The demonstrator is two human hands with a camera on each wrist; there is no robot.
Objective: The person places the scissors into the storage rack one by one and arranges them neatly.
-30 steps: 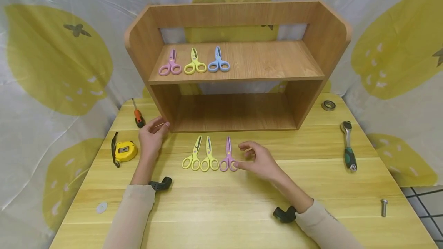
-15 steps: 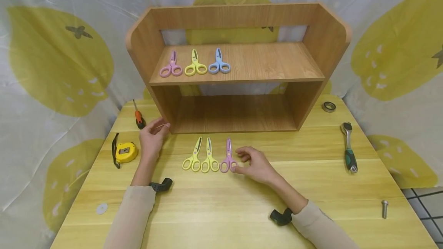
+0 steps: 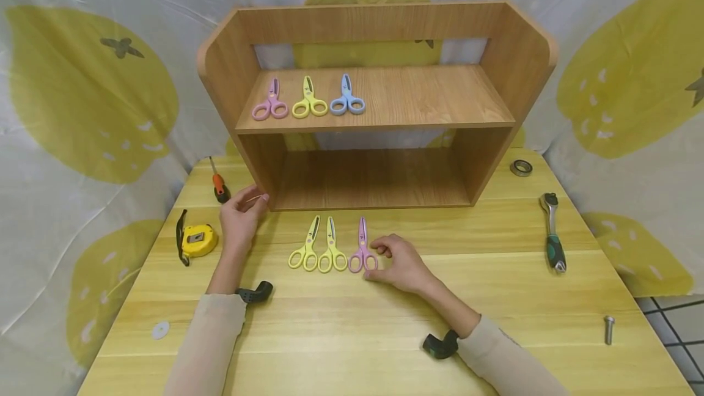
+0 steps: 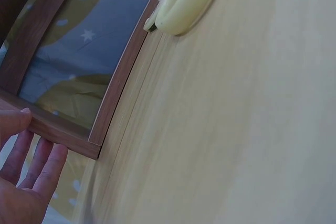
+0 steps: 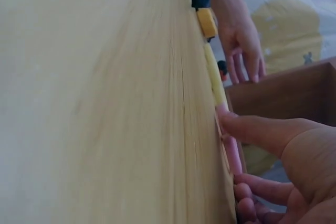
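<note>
Right hand [image 3: 401, 264], centre frame: curled fingers and thumb pinching the handle of the pink scissors [image 3: 361, 249] lying flat on the table [image 3: 495, 298]. Left hand [image 3: 241, 216], left of centre: relaxed fingers touching the shelf [image 3: 250, 157] corner.

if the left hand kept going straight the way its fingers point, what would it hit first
Probably the wooden shelf unit: the left hand points up and away toward its lower left front corner, and the fingertips already look to be touching that edge. Nothing else lies between.
</note>
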